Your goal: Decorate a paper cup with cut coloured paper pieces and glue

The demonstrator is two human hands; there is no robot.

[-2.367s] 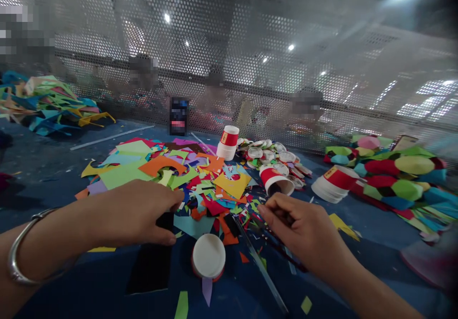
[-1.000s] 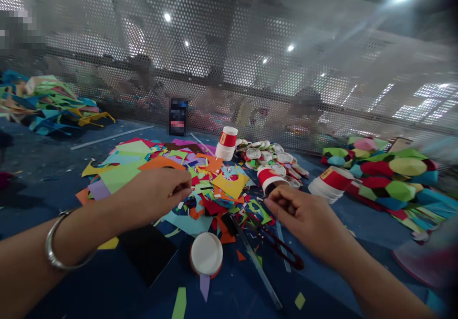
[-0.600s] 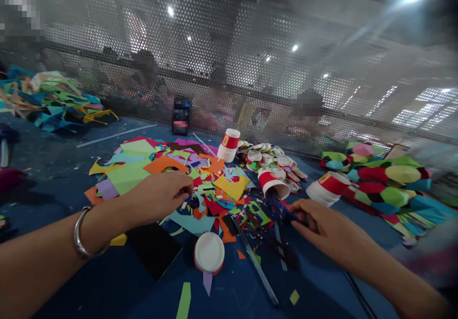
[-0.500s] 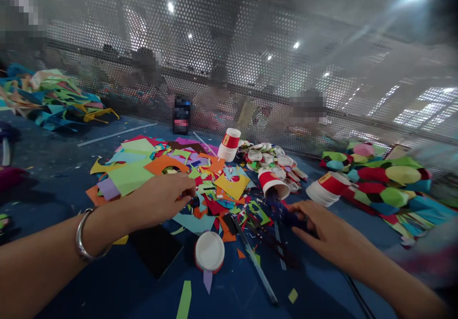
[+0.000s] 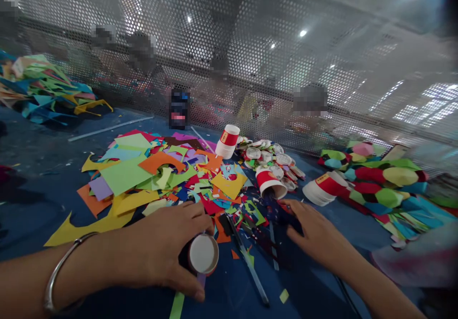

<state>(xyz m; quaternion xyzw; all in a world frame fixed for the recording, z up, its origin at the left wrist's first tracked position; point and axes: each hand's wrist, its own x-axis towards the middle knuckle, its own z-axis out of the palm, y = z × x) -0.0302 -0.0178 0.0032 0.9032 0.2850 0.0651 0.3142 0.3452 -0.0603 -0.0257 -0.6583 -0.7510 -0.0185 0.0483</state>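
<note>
My left hand [image 5: 171, 247] is curved around a small paper cup [image 5: 203, 253] with its white round face up. Thumb and fingers are apart on either side of it; the fingers are close to its far edge, and a firm grip does not show. A purple paper piece [image 5: 201, 279] sticks out beneath this cup. My right hand [image 5: 315, 228] is closed on a dark blue glue gun [image 5: 282, 214]. The gun's front end points into the mouth of a red and white paper cup [image 5: 270, 184] lying on its side. A black cord [image 5: 347, 295] trails under my right forearm.
Coloured paper scraps [image 5: 125, 166] cover the table's middle. Stacked cups [image 5: 228, 141], a heap of white-rimmed pieces [image 5: 265, 154] and more tipped cups [image 5: 325, 189] lie behind. A clear stick [image 5: 250, 266] is in front. Colourful paper pieces [image 5: 390, 180] stand right; a perforated screen [image 5: 250, 47] rises behind.
My left hand has moved from above the paper scraps toward me and around the small cup. The right hand stays on the glue gun by the tipped cup. The view has shifted slightly.
</note>
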